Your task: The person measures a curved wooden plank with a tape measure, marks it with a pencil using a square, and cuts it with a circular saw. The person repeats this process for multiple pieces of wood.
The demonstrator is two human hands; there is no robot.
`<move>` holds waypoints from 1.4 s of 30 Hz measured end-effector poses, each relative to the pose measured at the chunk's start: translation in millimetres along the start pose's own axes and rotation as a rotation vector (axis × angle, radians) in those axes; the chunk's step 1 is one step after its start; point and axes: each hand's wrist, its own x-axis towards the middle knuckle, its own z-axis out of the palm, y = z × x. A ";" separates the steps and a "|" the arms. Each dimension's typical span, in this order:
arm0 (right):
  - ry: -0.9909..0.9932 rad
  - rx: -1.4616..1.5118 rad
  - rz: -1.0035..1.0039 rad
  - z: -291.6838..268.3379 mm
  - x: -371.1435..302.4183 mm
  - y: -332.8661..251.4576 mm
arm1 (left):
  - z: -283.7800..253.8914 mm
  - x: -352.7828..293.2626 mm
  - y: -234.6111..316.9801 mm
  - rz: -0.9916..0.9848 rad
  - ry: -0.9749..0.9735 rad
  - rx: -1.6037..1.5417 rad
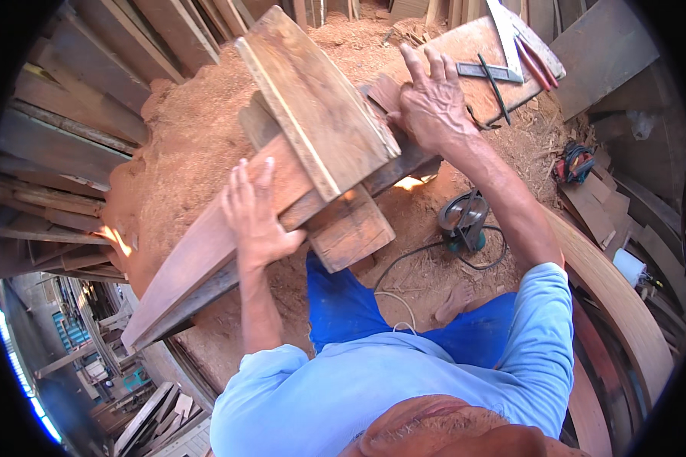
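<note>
My left hand (pixel 253 221) lies with fingers stretched on a long reddish plank (pixel 187 255) that tapers toward the lower left. A short wide board (pixel 320 107) with a rough edge lies across this plank, just right of my left fingertips. Beneath them, a thick wooden block (pixel 354 234) sticks out toward me. My right hand (pixel 432 107) is at the far right end of the stack, fingers apart, by a small reddish wood piece (pixel 385 93). Its palm side is hidden, so what it touches there is unclear.
Beyond my right hand, a board (pixel 465 47) bears a metal try square (pixel 489 72), red-handled pliers (pixel 537 65) and a thin black rod (pixel 496 91). A corded power tool (pixel 463 217) sits on sawdust (pixel 183 145) near my bare foot. Planks (pixel 68 137) lean around.
</note>
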 end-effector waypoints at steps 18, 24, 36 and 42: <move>0.286 0.590 0.378 -200.6 -64.0 -83.4 | -48.9 18.4 -32.5 0.021 -0.349 -0.349; 0.129 0.695 0.188 -279.8 -63.4 -150.8 | -161.7 25.5 -2.4 0.233 -0.047 -1.416; -0.176 0.317 0.490 -149.2 -39.1 -152.9 | -213.5 39.4 -82.6 0.485 -0.028 -1.944; -0.322 0.261 0.640 -114.3 -35.1 -190.0 | -211.0 35.1 -111.4 0.385 -0.007 -1.972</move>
